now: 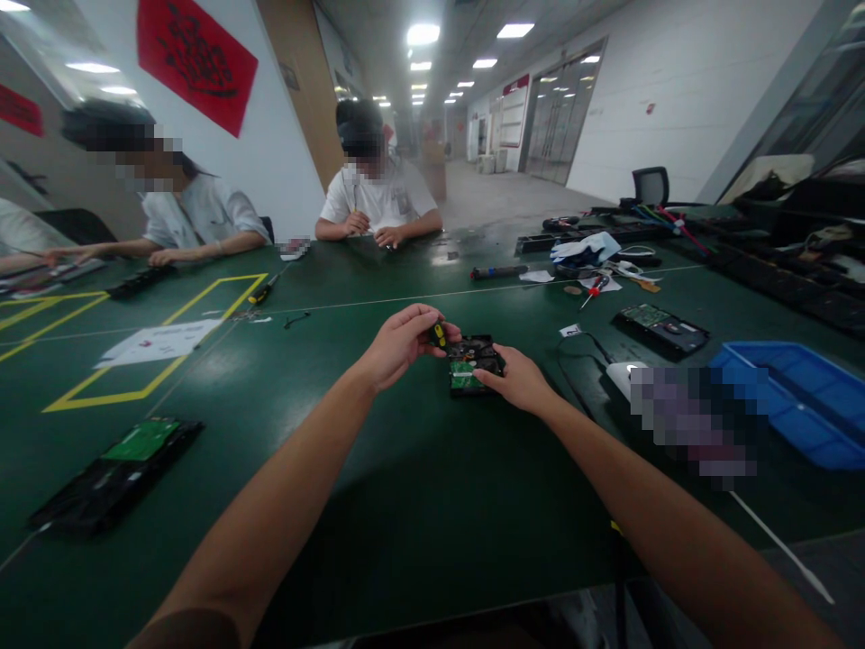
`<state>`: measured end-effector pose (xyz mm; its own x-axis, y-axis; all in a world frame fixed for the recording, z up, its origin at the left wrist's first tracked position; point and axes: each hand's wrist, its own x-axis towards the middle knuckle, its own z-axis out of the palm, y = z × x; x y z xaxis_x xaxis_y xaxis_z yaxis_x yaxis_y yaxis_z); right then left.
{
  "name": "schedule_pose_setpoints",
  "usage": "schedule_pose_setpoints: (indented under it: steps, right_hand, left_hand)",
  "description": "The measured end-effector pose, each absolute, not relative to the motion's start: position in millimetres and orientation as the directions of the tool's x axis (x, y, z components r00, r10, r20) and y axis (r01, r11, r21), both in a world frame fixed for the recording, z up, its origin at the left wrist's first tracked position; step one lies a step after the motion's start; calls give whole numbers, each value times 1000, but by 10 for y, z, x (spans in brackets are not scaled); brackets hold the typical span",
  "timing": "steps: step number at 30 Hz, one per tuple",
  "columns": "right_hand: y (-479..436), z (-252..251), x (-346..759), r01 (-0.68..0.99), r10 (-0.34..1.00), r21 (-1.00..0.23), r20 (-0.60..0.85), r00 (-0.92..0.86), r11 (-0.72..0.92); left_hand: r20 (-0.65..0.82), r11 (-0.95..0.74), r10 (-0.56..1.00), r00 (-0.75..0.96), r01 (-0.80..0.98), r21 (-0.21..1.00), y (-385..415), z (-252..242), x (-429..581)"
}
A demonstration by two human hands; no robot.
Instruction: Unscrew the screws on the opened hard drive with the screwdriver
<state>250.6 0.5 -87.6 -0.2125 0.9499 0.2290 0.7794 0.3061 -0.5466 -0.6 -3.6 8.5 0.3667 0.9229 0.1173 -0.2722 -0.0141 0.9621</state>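
A black hard drive (475, 365) with a green circuit board lies on the green table (419, 487) in front of me. My left hand (404, 343) is closed round a small yellow-and-black screwdriver (439, 335), held over the drive's left edge. My right hand (517, 379) rests on the drive's right side, fingers curled onto its top and steadying it.
Another drive (114, 473) lies near left, a third (660, 326) at right beside a blue bin (797, 397). A paper sheet (159, 342) sits in yellow floor-tape markings. Tools and cloths (587, 257) clutter the far right. Two people sit across the table.
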Motion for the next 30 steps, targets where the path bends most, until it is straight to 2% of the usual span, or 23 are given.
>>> schedule_pose_setpoints:
  steps: [9,19,30]
  right_hand:
    - [22,-898,2507,783,949,-540,230,-214,308]
    - [16,-897,2505,788,960,-551,210,-187,274]
    - [3,-873,2511,777,949,-549,232,-214,310]
  left_hand:
    - [155,-59,912,380,-253,966,-24,69,19]
    - [167,-139,930,328,-107,985,-44,77,-3]
    - [149,-68,919,365,-226,972,-41,71,14]
